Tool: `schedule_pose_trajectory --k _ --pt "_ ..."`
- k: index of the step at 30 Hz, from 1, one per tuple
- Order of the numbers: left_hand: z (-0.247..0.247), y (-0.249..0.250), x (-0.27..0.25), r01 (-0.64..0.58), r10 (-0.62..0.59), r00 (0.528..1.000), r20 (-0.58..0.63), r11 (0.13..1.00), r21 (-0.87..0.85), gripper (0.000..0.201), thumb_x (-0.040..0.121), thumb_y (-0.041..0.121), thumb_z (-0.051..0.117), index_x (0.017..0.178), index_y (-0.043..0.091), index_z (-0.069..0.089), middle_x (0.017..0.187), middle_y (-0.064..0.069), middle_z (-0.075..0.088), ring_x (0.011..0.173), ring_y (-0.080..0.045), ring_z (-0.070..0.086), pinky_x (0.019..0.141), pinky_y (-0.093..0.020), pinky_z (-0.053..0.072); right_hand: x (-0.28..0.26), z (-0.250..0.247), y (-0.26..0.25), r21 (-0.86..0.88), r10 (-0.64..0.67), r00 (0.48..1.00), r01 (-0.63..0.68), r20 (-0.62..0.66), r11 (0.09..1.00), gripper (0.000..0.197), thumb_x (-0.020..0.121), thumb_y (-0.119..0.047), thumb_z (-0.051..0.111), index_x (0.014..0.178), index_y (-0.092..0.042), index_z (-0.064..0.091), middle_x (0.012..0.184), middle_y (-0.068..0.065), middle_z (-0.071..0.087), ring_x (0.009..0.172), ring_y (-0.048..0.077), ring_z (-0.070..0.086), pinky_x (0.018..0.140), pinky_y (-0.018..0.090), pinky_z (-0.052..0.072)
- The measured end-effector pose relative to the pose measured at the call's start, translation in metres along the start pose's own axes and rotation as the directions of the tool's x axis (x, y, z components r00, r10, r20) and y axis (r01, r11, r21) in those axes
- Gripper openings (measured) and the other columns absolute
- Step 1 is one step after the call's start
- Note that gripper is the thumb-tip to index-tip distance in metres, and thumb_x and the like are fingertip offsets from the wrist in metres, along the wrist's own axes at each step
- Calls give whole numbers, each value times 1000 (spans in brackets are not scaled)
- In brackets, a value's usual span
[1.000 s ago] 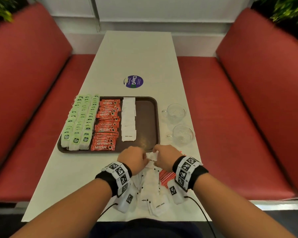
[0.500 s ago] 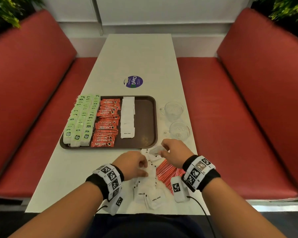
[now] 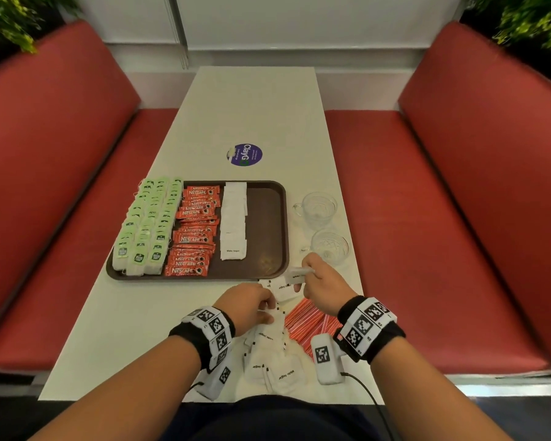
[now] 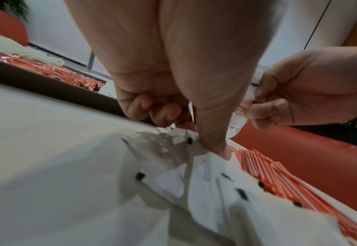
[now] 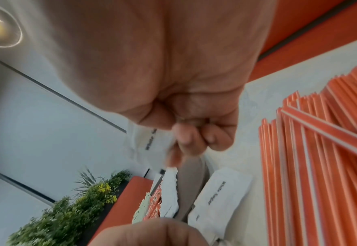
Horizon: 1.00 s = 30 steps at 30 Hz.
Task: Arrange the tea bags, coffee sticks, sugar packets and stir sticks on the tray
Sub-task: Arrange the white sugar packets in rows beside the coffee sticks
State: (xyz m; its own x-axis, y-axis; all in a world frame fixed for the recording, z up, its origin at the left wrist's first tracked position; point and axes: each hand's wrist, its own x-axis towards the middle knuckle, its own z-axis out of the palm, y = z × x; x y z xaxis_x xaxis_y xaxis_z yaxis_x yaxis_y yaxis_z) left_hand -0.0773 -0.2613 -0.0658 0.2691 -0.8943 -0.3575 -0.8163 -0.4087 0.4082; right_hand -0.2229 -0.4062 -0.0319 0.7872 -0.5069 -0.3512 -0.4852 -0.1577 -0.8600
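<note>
1. Lifted clear of the heap now, the right hand [image 3: 320,280] pinches a sugar packet [image 3: 296,276] just off the tray's [image 3: 279,218] near corner.
2. Left hand [image 3: 247,308], fingers curled, pinches packets atop the loose sugar pile [image 3: 274,354].
3. Stir sticks [image 3: 306,326] lie under the right wrist.

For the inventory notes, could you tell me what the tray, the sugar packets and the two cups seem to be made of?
The tray looks like dark brown moulded plastic, semi-gloss, with a glare patch near its front. The sugar packets look like matte white paper; torn-looking crimped edges show in the right wrist view. The cups are clear, probably glass; the nearer one has a cut pattern.
</note>
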Motion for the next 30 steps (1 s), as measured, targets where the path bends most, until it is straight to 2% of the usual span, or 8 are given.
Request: schedule_pose_trajectory --k 4,6,11,15,18,21,25,30 --pt "-3 -5 7 -59 59 998 -30 998 5 20 87 36 71 105 31 65 104 13 56 97 -9 55 82 -23 42 8 5 0 -79 -69 997 67 -26 995 34 94 3 35 102 -22 57 78 -5 57 63 7 46 59 20 36" --pt "-3 -6 8 -106 106 994 -13 994 24 22 90 33 68 111 30 67 111 11 55 102 -10 56 86 -23 42 13 7 0 -90 -77 997 76 -10 993 36 95 4 35 89 -24 58 72 -10 52 59 2 43 56 16 33" --pt "-1 -3 14 -128 125 991 56 990 62 35 88 42 69 122 31 67 117 8 54 105 -12 54 90 -31 46 18 7 2 43 -37 999 37 -6 998 43 89 1 37 64 -30 53 58 -15 47 54 5 39 57 25 32" --pt "-2 1 18 -137 128 987 96 986 97 30 89 43 67 114 26 67 112 5 55 104 -16 55 86 -32 46 20 8 -1 94 -13 1000 14 -4 996 19 77 -19 46 61 -27 46 55 -18 44 55 5 39 61 28 32" --pt "-12 -2 15 -98 98 995 -5 994 -54 18 90 41 64 103 29 62 100 9 60 89 -12 58 79 -29 48 23 8 5 6 -45 999 45 -15 999 30 89 -19 61 67 -27 42 64 -14 43 58 4 40 63 26 33" --pt "-27 -15 11 -29 -16 988 -152 956 -292 14 90 33 67 98 34 55 85 12 62 73 -5 60 68 -26 50 24 9 9 -51 -70 997 70 -13 996 23 85 -34 74 83 -25 53 77 -6 58 67 7 54 66 26 44" --pt "-37 -32 8 -87 -94 966 -239 757 -647 32 88 18 72 110 38 60 96 12 68 91 -9 69 85 -37 58 29 13 5 -61 -64 998 64 -4 996 37 76 -37 83 99 -21 59 86 -7 63 74 7 61 69 26 51" --pt "-39 -29 7 -173 -129 938 -323 634 -754 12 85 29 73 95 26 67 90 0 72 86 -24 71 81 -52 58 43 18 -14 -7 -149 988 149 -34 989 35 74 -23 87 95 -18 60 81 -10 64 69 1 58 63 19 48"
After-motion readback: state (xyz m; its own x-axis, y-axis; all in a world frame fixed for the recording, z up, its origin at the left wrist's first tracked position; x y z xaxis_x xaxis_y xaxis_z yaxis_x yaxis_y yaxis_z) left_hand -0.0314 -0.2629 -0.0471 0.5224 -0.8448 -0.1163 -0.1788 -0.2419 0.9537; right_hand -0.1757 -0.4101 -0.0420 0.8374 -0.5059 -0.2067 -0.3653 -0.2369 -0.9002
